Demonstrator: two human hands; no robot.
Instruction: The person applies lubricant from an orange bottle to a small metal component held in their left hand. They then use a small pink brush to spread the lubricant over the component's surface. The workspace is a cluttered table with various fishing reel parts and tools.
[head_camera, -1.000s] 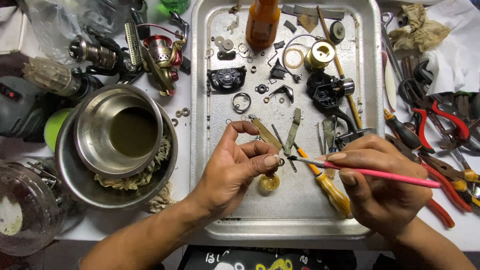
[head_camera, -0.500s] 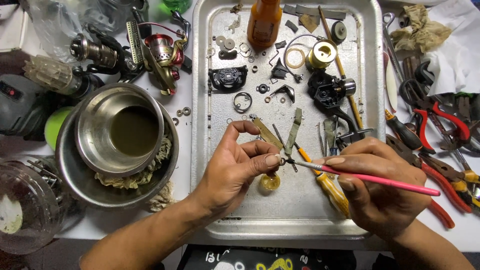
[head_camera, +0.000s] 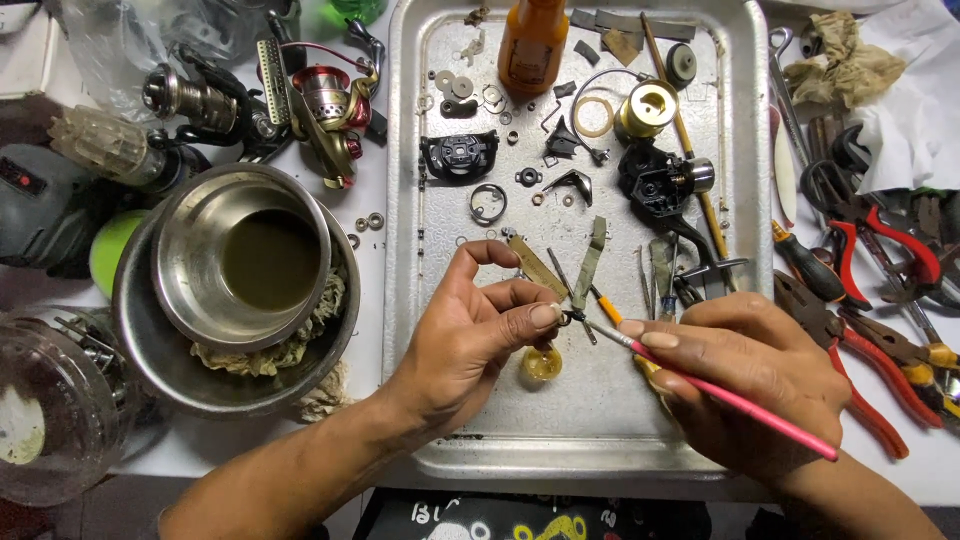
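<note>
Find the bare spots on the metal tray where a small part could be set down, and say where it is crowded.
Bare patches on the metal tray: the near strip below the left hand and right hand, and the left band beneath the spring ring. Crowded: the far half around the orange bottle and black housing.

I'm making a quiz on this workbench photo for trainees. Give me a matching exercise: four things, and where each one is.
Things:
1. pink brush
2. orange bottle
3. steel bowl
4. red-handled pliers

Places:
A. left of the metal tray
B. top of the tray
C. in the right hand
D. right of the tray

Pairs: 1-C, 2-B, 3-A, 4-D
</note>
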